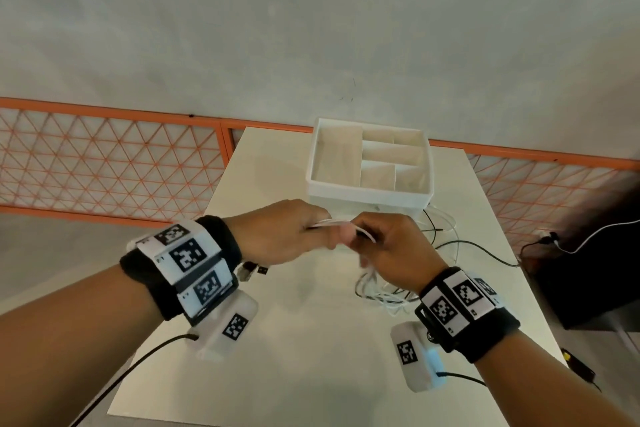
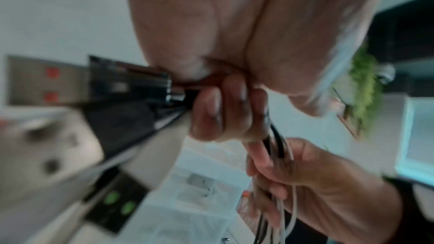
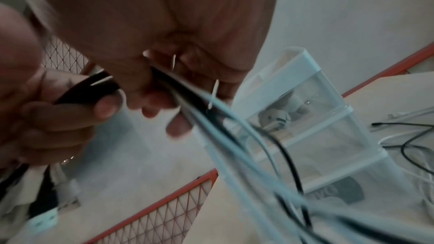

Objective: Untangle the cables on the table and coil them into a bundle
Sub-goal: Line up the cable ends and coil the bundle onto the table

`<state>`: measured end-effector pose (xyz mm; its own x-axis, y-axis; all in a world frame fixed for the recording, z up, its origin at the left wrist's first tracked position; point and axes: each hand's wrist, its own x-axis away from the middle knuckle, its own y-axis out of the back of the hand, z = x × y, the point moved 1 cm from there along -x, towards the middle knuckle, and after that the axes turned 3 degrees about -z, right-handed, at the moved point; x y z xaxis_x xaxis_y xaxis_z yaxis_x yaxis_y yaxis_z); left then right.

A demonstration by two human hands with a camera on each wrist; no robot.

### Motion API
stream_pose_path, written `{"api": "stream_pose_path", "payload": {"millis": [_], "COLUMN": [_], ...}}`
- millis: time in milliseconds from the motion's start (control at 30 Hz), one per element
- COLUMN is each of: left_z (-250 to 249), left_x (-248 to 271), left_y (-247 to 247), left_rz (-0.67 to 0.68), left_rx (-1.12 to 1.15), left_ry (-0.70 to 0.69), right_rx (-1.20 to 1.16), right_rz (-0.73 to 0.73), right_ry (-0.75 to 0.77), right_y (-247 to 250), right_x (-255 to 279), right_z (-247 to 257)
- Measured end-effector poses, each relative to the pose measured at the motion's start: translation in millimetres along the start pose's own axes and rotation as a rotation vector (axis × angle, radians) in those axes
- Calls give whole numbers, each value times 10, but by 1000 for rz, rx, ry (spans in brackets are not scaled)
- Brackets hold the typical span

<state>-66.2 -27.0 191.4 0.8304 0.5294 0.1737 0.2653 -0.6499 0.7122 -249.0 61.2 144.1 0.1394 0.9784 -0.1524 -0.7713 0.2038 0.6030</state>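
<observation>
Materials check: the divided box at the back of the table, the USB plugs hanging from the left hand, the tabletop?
Divided box: looks like white matte plastic; thin straight partitions, and its side looks translucent in the right wrist view.
USB plugs: bare metal shell, dull grey sheen, on a glossy black, probably plastic, body.
Tabletop: smooth white, faint soft reflections; likely laminate or painted board, cannot tell which.

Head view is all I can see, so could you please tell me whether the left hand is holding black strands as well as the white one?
Observer: Yes. In the left wrist view, the left hand grips black and white cables together.
Operator: And the right hand?
Observer: Its fingers pinch a mixed black-and-white bunch.
Operator: Is the box only a tray?
Observer: No, it has clear drawers below. The upper one holds a white item.
</observation>
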Motion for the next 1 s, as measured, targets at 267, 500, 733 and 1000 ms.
{"api": "stream_pose_path", "payload": {"millis": [267, 500, 733, 1000], "left_z": [55, 49, 3, 92], "left_x": [10, 32, 33, 79], "left_y": [28, 1, 93, 48], "left_rz": [11, -23, -86, 74], "left_rx": [17, 18, 106, -78], "left_ry": [73, 135, 96, 88], "right_rx": [-336, -258, -418, -337], "right_rz": [296, 199, 161, 80], "right_ry": [-132, -146, -234, -169], "right_y": [125, 71, 129, 102], "right_x": [26, 21, 49, 87], "right_z": [95, 62, -15, -15]}}
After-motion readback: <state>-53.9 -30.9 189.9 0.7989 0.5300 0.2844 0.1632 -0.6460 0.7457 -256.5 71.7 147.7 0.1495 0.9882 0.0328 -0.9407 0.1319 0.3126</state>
